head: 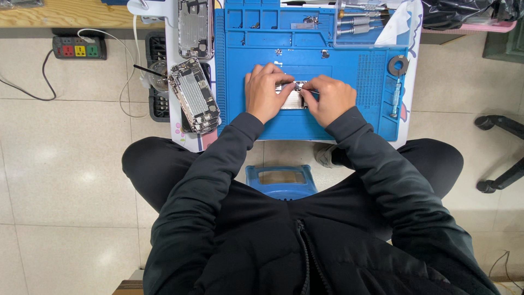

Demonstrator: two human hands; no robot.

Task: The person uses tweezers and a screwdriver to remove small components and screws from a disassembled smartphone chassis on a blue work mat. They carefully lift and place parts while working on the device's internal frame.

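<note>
A small silver phone part (293, 99) lies on the blue repair mat (305, 71), mostly hidden between my hands. My left hand (266, 90) presses on its left side with the fingers curled over it. My right hand (329, 98) pinches a thin metal tool (305, 89) whose tip rests on the part's top edge. Both dark sleeves run back toward me.
Two opened phone housings (195, 94) (195, 27) lie left of the mat. A clear tray with screwdrivers (359, 23) sits at the back. A round metal ring (398, 65) and a slim tool (395, 98) lie at the mat's right side. A power strip (79, 47) is on the floor, a blue stool (281, 182) under me.
</note>
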